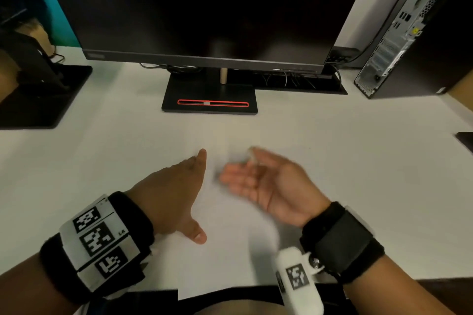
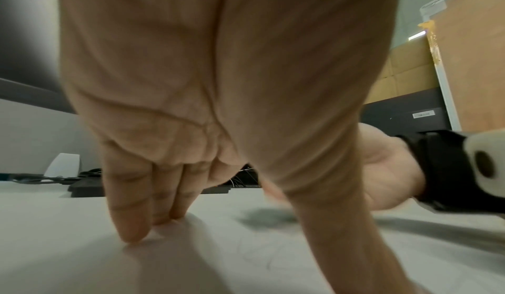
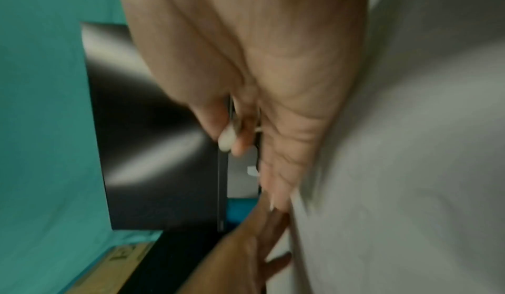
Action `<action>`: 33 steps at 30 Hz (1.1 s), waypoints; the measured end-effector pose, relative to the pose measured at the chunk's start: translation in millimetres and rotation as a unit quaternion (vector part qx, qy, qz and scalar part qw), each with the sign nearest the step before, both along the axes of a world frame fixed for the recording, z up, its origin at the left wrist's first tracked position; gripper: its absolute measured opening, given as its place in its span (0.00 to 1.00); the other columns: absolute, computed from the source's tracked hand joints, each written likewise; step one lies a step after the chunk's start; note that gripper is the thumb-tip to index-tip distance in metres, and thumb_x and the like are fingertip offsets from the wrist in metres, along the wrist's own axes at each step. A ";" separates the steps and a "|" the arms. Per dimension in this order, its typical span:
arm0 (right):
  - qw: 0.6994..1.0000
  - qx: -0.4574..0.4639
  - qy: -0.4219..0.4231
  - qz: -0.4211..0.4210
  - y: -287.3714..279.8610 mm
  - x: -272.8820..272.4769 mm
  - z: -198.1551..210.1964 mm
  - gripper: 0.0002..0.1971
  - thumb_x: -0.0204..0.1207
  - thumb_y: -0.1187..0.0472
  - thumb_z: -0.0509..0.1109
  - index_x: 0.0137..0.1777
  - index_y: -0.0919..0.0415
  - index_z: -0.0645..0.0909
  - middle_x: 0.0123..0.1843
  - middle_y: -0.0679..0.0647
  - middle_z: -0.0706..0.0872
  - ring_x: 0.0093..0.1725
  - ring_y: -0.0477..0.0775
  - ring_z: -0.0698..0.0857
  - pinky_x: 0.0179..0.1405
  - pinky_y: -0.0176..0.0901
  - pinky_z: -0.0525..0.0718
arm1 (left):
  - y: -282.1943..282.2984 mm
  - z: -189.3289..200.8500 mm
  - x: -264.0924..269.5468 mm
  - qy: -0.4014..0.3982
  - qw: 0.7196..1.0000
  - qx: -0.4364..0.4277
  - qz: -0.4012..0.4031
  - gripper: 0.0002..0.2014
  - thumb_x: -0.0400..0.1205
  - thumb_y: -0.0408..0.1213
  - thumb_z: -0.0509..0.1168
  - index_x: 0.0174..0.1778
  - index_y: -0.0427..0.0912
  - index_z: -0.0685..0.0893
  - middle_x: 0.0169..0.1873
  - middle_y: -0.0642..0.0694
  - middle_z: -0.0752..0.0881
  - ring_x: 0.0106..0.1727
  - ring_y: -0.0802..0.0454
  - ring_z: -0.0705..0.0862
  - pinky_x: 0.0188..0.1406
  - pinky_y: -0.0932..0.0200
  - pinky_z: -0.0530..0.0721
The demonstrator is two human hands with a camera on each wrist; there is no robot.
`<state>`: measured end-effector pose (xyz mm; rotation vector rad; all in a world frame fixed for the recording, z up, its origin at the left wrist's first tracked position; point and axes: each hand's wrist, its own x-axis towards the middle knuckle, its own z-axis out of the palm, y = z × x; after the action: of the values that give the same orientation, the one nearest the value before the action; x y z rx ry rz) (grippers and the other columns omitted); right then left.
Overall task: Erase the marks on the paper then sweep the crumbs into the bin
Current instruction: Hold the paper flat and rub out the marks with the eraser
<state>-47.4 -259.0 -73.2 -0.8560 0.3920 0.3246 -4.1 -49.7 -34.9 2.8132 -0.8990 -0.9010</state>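
A white sheet of paper [image 1: 225, 250] lies on the white desk [image 1: 358, 186], its near corner hanging over the front edge. Faint pencil marks [image 2: 259, 255] show on it. My left hand [image 1: 174, 192] rests flat on the sheet with straight fingers [image 2: 131, 218], holding it down. My right hand [image 1: 256, 181] is blurred, on its edge just right of the left, palm facing left. Its thumb pinches a small white piece, seemingly an eraser [image 3: 226, 139], against a finger. No crumbs or bin can be made out.
A dark monitor [image 1: 204, 7] on a black base [image 1: 210, 100] stands behind the paper. A computer tower [image 1: 399, 41] is at the back right, another black stand [image 1: 38, 94] at the left, and a dark object [image 1: 465, 139] at the right edge.
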 end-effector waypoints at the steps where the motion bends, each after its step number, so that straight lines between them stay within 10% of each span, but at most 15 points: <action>1: 0.997 -0.016 0.018 0.071 3.7 -2.7 -5.8 0.10 0.84 0.58 0.67 0.55 0.67 0.77 0.65 0.76 0.85 0.63 0.73 0.88 0.67 0.62 0.86 | -1.0 0.0 0.1 -0.001 1.000 0.008 -0.006 0.73 0.67 0.61 0.80 0.84 0.45 0.25 0.88 0.46 0.43 0.87 0.50 0.54 0.81 0.57 0.60; 3: 0.997 -0.002 0.038 0.073 -12.1 3.1 -10.9 0.14 0.82 0.57 0.68 0.59 0.69 0.77 0.68 0.77 0.84 0.65 0.73 0.87 0.66 0.61 0.87 | -2.1 0.1 -0.6 0.002 1.000 0.020 -0.014 0.71 0.69 0.61 0.79 0.85 0.48 0.26 0.88 0.45 0.40 0.88 0.49 0.49 0.82 0.56 0.56; 10: 0.945 -0.073 -0.008 -0.319 -93.3 26.2 13.1 0.15 0.89 0.56 0.62 0.40 0.60 0.75 0.59 0.66 0.85 0.58 0.64 0.88 0.59 0.50 0.89 | -0.7 2.2 -2.0 0.019 0.999 0.022 -0.015 0.66 0.70 0.60 0.79 0.86 0.57 0.30 0.87 0.46 0.36 0.88 0.49 0.44 0.83 0.53 0.55; 14: 0.988 -0.145 -0.010 -0.042 -44.4 6.0 24.0 0.09 0.88 0.59 0.64 0.45 0.60 0.78 0.43 0.66 0.89 0.36 0.63 0.91 0.39 0.50 0.93 | -3.2 3.7 0.0 0.026 0.998 0.050 -0.020 0.63 0.71 0.63 0.77 0.87 0.55 0.34 0.87 0.45 0.33 0.88 0.48 0.42 0.85 0.51 0.56; 16: 0.926 -0.335 -0.012 0.170 -24.2 -1.6 26.3 0.12 0.87 0.56 0.66 0.42 0.59 0.79 0.35 0.63 0.87 0.26 0.58 0.86 0.27 0.44 0.87 | -6.0 5.8 -0.3 0.031 0.998 0.059 -0.017 0.63 0.70 0.64 0.76 0.87 0.56 0.37 0.87 0.45 0.33 0.88 0.47 0.43 0.85 0.49 0.57; 18: 0.802 -0.521 -0.044 0.289 -19.5 1.8 26.1 0.17 0.87 0.53 0.65 0.37 0.59 0.78 0.32 0.58 0.87 0.22 0.53 0.83 0.23 0.40 0.81 | -9.7 7.4 -2.9 0.034 0.998 0.060 -0.010 0.62 0.68 0.67 0.76 0.88 0.55 0.41 0.87 0.44 0.35 0.88 0.46 0.45 0.84 0.47 0.60; 20: 0.697 -0.636 -0.062 0.325 -24.2 11.6 26.8 0.20 0.87 0.50 0.63 0.36 0.61 0.80 0.33 0.59 0.89 0.21 0.50 0.80 0.23 0.37 0.79 | -12.8 5.8 -6.3 0.025 0.998 0.060 -0.010 0.60 0.68 0.68 0.76 0.86 0.52 0.46 0.87 0.40 0.39 0.87 0.43 0.49 0.81 0.45 0.65; 23: 0.619 -0.702 -0.087 0.341 -24.3 20.0 28.9 0.21 0.86 0.50 0.62 0.39 0.67 0.82 0.38 0.60 0.91 0.29 0.52 0.81 0.30 0.40 0.79 | -16.0 1.6 -8.0 0.009 0.998 0.064 -0.015 0.58 0.67 0.67 0.77 0.84 0.49 0.50 0.86 0.34 0.43 0.87 0.40 0.49 0.78 0.41 0.70; 27: 0.592 -0.690 -0.108 0.403 -10.8 21.7 26.3 0.21 0.86 0.50 0.61 0.34 0.61 0.79 0.32 0.55 0.86 0.29 0.52 0.80 0.30 0.41 0.78 | -17.1 0.4 -6.0 -0.001 0.997 0.074 -0.018 0.58 0.67 0.67 0.77 0.83 0.45 0.52 0.83 0.34 0.51 0.85 0.39 0.54 0.74 0.40 0.75; 30: 0.625 -0.688 -0.076 0.361 -23.3 35.3 30.2 0.22 0.85 0.51 0.61 0.34 0.64 0.82 0.30 0.57 0.86 0.22 0.51 0.77 0.23 0.37 0.76 | -15.3 -1.1 -6.1 0.002 0.997 0.069 -0.019 0.59 0.68 0.67 0.76 0.85 0.46 0.49 0.86 0.33 0.43 0.87 0.39 0.47 0.78 0.39 0.70; 33: 0.590 -0.704 -0.107 0.380 -18.7 33.4 29.1 0.22 0.86 0.50 0.60 0.34 0.63 0.80 0.36 0.59 0.90 0.29 0.53 0.82 0.32 0.42 0.81 | -12.2 -3.1 -6.0 0.008 0.998 0.066 -0.017 0.60 0.69 0.67 0.75 0.86 0.46 0.46 0.86 0.33 0.37 0.88 0.40 0.41 0.81 0.39 0.66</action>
<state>-14.0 -277.7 -44.0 -2.6677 -0.0835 0.7009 -10.1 -61.9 -38.0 2.9048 -0.9222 -1.0224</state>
